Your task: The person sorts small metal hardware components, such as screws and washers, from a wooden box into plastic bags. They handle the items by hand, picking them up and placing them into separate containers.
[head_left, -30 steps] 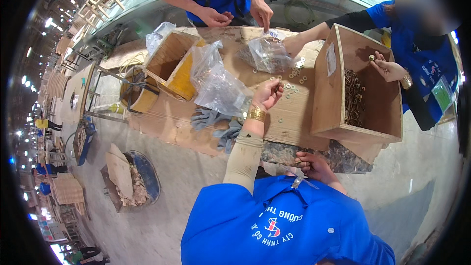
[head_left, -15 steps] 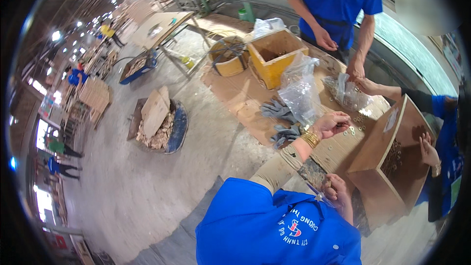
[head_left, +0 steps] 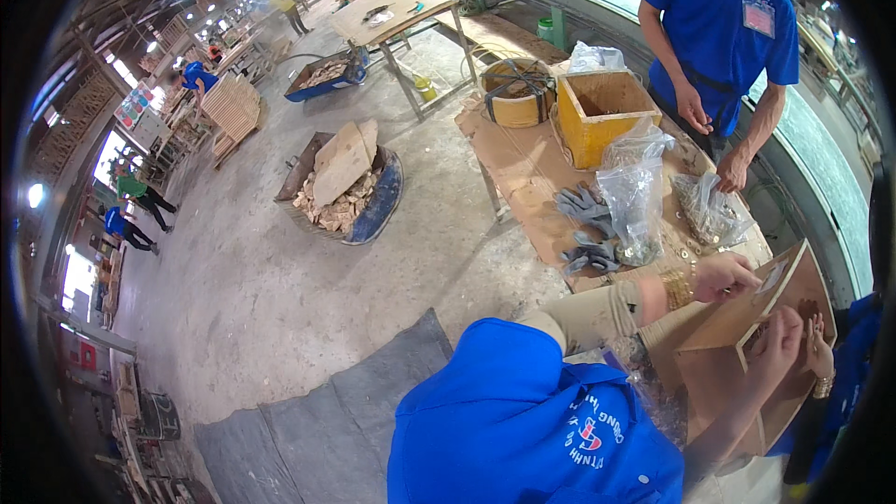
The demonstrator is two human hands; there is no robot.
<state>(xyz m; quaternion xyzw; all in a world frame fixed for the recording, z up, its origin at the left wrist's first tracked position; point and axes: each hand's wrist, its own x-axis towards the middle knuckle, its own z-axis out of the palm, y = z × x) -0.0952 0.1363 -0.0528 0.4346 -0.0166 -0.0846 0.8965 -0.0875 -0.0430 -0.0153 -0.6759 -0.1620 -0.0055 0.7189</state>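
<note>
My left hand (head_left: 724, 277), with gold bracelets at the wrist and a tan sleeve, is at the upper edge of an open wooden box (head_left: 714, 383). Its fingers are drawn together; anything in them is too small to tell. My right hand (head_left: 777, 341) is over the box's opening, fingertips pinched, with whatever they hold hidden. Just beyond it is another person's hand (head_left: 820, 355) with a gold bracelet. Small metal rings (head_left: 691, 250) lie on the cardboard by a clear plastic bag of small parts (head_left: 707, 208), which a standing person's hand (head_left: 732, 172) touches.
Grey gloves (head_left: 588, 208) and a clear bag (head_left: 631, 196) lie on the cardboard (head_left: 523, 196). Behind them stand a yellow box (head_left: 583, 140) and a round yellow tub (head_left: 516, 110). A barrow of wood scraps (head_left: 341, 191) is on the floor at left.
My left hand has moved from above the loose rings to the box edge. My right hand has gone from near my body to the box opening. A dark-sleeved arm has left the bag.
</note>
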